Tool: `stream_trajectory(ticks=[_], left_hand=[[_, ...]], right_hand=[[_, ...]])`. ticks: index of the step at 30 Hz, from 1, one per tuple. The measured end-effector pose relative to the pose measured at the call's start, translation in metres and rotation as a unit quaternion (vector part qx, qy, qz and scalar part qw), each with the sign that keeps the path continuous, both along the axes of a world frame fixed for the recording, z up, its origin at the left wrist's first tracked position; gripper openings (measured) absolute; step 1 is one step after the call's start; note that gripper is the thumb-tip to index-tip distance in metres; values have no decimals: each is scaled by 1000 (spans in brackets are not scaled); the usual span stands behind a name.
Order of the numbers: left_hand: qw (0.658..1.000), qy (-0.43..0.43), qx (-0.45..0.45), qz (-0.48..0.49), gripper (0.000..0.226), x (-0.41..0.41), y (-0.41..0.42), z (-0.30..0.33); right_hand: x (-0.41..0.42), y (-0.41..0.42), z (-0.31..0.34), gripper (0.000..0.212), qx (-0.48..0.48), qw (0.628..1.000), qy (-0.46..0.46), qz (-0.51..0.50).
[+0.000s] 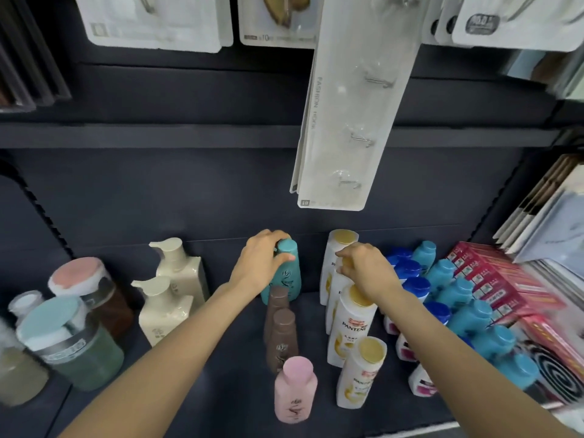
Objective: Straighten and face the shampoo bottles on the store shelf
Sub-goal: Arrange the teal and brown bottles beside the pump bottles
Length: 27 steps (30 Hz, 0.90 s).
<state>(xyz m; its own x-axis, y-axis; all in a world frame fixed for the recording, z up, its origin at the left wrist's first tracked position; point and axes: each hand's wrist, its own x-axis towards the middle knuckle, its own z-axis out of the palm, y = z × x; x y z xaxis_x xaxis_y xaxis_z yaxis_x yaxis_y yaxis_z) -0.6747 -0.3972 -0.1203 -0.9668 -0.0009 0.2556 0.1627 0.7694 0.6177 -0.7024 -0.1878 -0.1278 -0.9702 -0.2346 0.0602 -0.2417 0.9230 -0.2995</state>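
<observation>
1. The right hand (368, 271) is covering the cap of a white bottle (335, 290).
2. The striped pack (556, 379) is getting cut off at the right edge.
3. The red boxes (493, 279) are looking too blurry to read.

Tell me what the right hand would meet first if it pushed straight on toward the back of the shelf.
Most likely the rearmost white gold-capped bottle, just beyond the right hand, whose fingers already grip the next bottle's cap. Depth between them is unclear.
</observation>
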Motion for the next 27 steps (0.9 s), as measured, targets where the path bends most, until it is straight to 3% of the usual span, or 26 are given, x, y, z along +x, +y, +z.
stream_trajectory(ticks=[11,27], left_hand=[[994,-102,4,24,29,-12,-8,-30],[991,-127,-44,30,33,-16,-11,-32]], right_hand=[[-3,3,1,37,-10,1000,0,17],[-2,3,3,35,-8,1000,-8,1]])
